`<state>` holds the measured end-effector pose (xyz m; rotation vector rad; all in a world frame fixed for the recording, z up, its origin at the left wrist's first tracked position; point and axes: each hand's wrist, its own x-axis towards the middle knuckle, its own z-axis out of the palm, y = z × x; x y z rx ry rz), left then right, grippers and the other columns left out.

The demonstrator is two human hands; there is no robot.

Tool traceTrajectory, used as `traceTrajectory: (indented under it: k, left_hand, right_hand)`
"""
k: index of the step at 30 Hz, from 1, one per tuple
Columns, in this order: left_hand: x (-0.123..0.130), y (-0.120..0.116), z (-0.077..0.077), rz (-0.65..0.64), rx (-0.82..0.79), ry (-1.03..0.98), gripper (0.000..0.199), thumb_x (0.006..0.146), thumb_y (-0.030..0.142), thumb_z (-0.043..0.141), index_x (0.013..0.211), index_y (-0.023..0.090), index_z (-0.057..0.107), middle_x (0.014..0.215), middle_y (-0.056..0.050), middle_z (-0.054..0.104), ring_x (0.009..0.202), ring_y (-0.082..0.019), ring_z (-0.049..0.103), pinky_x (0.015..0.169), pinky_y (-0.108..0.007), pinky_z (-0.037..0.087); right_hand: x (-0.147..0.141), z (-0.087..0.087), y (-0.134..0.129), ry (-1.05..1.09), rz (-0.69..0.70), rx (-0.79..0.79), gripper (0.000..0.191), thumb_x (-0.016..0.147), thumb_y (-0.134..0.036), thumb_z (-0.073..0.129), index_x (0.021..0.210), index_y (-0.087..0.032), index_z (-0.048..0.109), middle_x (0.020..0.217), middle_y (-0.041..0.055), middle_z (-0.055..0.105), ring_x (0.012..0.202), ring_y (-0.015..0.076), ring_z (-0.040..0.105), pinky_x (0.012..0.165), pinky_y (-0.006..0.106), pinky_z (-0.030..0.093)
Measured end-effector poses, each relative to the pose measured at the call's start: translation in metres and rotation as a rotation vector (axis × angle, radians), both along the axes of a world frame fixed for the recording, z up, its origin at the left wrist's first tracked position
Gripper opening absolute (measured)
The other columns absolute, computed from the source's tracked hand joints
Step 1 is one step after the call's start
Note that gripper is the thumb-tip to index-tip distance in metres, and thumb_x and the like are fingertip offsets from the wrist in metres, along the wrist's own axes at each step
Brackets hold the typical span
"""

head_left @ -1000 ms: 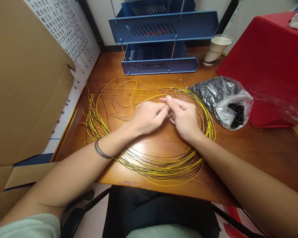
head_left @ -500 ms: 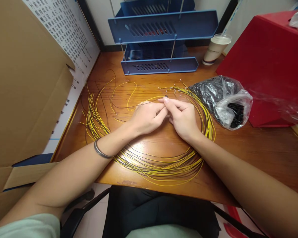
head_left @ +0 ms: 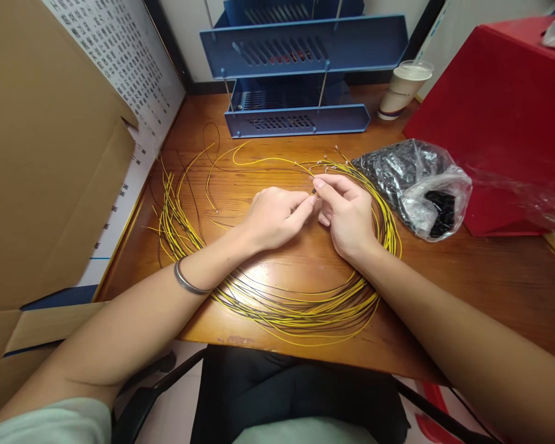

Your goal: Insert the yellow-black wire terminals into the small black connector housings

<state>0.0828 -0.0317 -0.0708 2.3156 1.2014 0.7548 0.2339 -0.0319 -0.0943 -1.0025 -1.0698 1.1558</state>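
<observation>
Head view, left to right: on the brown varnished-wood counter (head_left: 481, 271), a broad open ring of thin yellow and black wires (head_left: 300, 322), lying around both hands. Inside it, the left hand (head_left: 275, 217), thumb and forefinger closed in a pinch, apparently on a small dark piece (head_left: 313, 192); just beside it, the right hand (head_left: 351, 217), thumb and forefinger closed on a loose thin yellow wire (head_left: 277, 159), remaining fingers loosely curled. Farther right, a crumpled clear plastic bag of black pieces (head_left: 411, 185). Best handling, judging from the pose: grip the wire short, close to the dark piece; keep both pinches in line, pressure light, trailing loop free of the ring. For writing, again from the left: white printed paper (head_left: 115, 55) with rows of dark characters, too skewed to read; then a pale lidded paper cup (head_left: 400, 92), lettering too small. No legible brand.
</observation>
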Motion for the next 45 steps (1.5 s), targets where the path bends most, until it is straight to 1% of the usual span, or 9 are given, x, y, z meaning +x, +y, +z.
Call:
traceTrajectory:
  k: [3,7,12,22,27,33,39,43,45]
  left_hand:
    - [0.0000,0.0002,0.0002,0.003,-0.020,0.008,0.049,0.103,0.039,0.040,0.075,0.020,0.075,0.078,-0.004,0.079,0.073,-0.017,0.071,0.076,-0.027,0.051]
    - [-0.0001,0.0008,0.0000,0.019,-0.036,0.020,0.050,0.103,0.039,0.039,0.075,0.019,0.075,0.077,-0.005,0.078,0.072,-0.017,0.071,0.076,-0.028,0.050]
    - [-0.0002,0.0006,0.0002,0.023,-0.035,0.026,0.048,0.102,0.036,0.040,0.074,0.019,0.075,0.076,-0.005,0.077,0.070,-0.016,0.069,0.076,-0.028,0.049]
    - [0.0017,0.0001,0.0006,0.029,0.005,-0.003,0.051,0.104,0.042,0.041,0.074,0.020,0.075,0.075,-0.005,0.078,0.071,-0.017,0.071,0.071,-0.027,0.050]
    - [0.0008,0.0004,0.0005,0.021,-0.021,0.012,0.051,0.104,0.040,0.040,0.074,0.019,0.075,0.078,-0.005,0.079,0.073,-0.017,0.071,0.075,-0.028,0.050]
    - [0.0006,0.0004,-0.0004,0.005,-0.023,0.012,0.046,0.103,0.035,0.042,0.075,0.018,0.075,0.080,-0.006,0.079,0.072,-0.017,0.070,0.077,-0.029,0.049]
    - [0.0015,0.0004,-0.0006,0.013,-0.022,-0.004,0.048,0.104,0.038,0.043,0.074,0.019,0.075,0.076,-0.005,0.078,0.067,-0.015,0.068,0.071,-0.027,0.046]
    - [0.0018,0.0003,-0.0005,0.019,-0.004,0.014,0.052,0.105,0.043,0.041,0.073,0.019,0.075,0.071,-0.004,0.076,0.063,-0.015,0.065,0.064,-0.027,0.042]
    - [0.0017,0.0002,-0.0009,0.013,-0.005,0.013,0.052,0.105,0.042,0.041,0.073,0.019,0.075,0.073,-0.005,0.077,0.065,-0.016,0.066,0.066,-0.027,0.044]
  right_hand:
    - [-0.0009,0.0025,-0.0012,0.124,-0.031,-0.063,0.027,0.070,-0.037,0.084,0.084,-0.018,0.072,0.064,-0.0061,0.054,0.044,0.0031,0.032,0.038,0.021,0.025]
    - [-0.0016,0.0046,-0.0016,0.117,-0.019,-0.040,0.029,0.066,-0.037,0.087,0.080,-0.017,0.071,0.060,-0.0068,0.054,0.043,0.0033,0.036,0.038,0.022,0.028]
    - [-0.0011,0.0044,-0.0018,0.073,0.004,-0.004,0.027,0.069,-0.037,0.087,0.079,-0.017,0.072,0.059,-0.0069,0.052,0.047,0.0047,0.040,0.042,0.022,0.034]
    - [-0.0017,0.0085,-0.0011,0.123,-0.010,-0.082,0.030,0.073,-0.040,0.084,0.082,-0.021,0.063,0.062,-0.0094,0.048,0.040,0.0028,0.031,0.037,0.023,0.027]
    - [-0.0021,0.0071,-0.0028,0.128,0.001,-0.033,0.027,0.072,-0.038,0.087,0.080,-0.018,0.069,0.060,-0.0073,0.049,0.044,0.0044,0.036,0.038,0.022,0.028]
    - [-0.0020,0.0067,-0.0033,0.094,0.028,-0.020,0.028,0.071,-0.038,0.088,0.078,-0.019,0.069,0.060,-0.0071,0.048,0.049,0.0056,0.040,0.043,0.022,0.035]
    - [-0.0023,0.0084,-0.0025,0.102,0.028,-0.063,0.024,0.073,-0.036,0.082,0.079,-0.019,0.066,0.055,-0.0088,0.045,0.043,0.0045,0.034,0.039,0.022,0.027]
    - [-0.0019,0.0082,-0.0009,0.102,0.016,-0.080,0.025,0.075,-0.037,0.081,0.082,-0.021,0.063,0.057,-0.0097,0.044,0.041,0.0038,0.032,0.038,0.023,0.026]
    - [-0.0018,0.0078,-0.0008,0.077,0.016,-0.075,0.025,0.077,-0.039,0.080,0.084,-0.021,0.063,0.058,-0.0099,0.044,0.041,0.0038,0.032,0.038,0.023,0.026]
